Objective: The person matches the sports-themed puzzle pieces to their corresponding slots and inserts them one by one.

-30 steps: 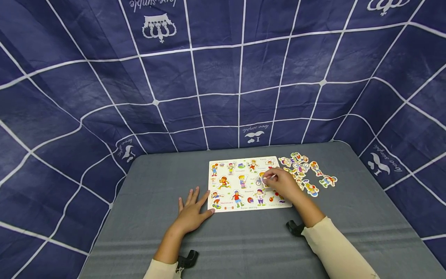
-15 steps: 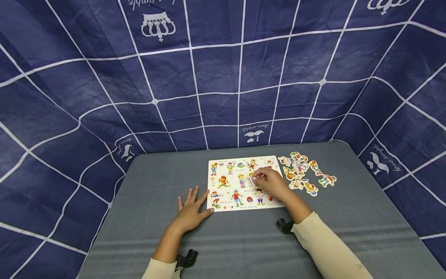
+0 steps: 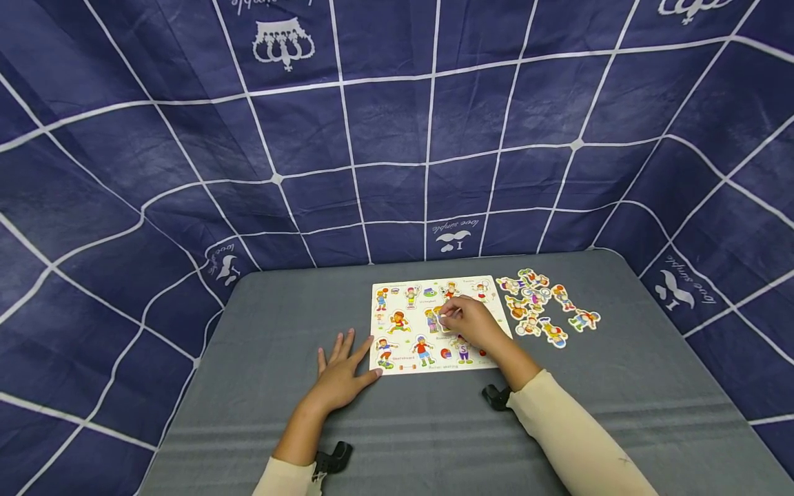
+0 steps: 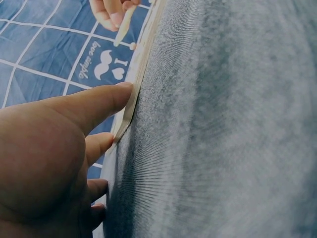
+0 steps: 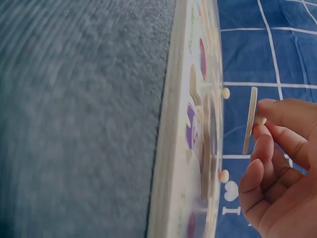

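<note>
My left hand (image 3: 340,382) lies spread on the table, its thumb and index finger against the left edge of a white wooden peg puzzle board (image 3: 403,344) printed with sports figures. In the left wrist view, the thumb (image 4: 106,101) touches the board's rim. Over the middle of the board, my right hand (image 3: 474,324) pinches a flat puzzle piece (image 5: 250,121) by its small round knob (image 5: 261,120). That piece stands off the board's surface in the right wrist view, seen edge-on, so its picture is hidden there.
Several loose figure pieces (image 3: 552,333) lie in a cluster right of the board, one (image 3: 584,319) at the outer right. Small knobs (image 5: 225,93) stick up from the board. A grey cloth covers the table (image 3: 279,324), and navy checked curtain (image 3: 384,200) surrounds it.
My right hand has moved left over the board, from its right part to its middle, carrying the puzzle piece. My left hand has stayed at the board's left edge.
</note>
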Available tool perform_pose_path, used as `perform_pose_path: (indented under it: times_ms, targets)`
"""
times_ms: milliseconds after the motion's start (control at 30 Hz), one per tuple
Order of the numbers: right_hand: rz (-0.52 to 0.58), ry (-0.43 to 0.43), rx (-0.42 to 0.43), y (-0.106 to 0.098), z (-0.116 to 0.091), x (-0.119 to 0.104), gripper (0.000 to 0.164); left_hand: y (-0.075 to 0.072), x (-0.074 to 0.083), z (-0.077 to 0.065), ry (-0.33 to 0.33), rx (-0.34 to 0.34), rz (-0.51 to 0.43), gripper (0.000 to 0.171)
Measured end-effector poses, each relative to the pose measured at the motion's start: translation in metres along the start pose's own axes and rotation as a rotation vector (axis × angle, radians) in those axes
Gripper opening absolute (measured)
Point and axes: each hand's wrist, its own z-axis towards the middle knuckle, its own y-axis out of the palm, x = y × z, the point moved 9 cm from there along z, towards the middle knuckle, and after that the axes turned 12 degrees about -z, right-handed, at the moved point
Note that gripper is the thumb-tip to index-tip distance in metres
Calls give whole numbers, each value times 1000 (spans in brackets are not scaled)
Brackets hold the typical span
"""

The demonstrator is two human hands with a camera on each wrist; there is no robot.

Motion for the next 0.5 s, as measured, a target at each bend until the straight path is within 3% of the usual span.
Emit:
perform_pose_path:
  times_ms: [500]
  targets:
    - [-47,33,-78,23,17,-7,5,0,-1,0,5,-1,15,73]
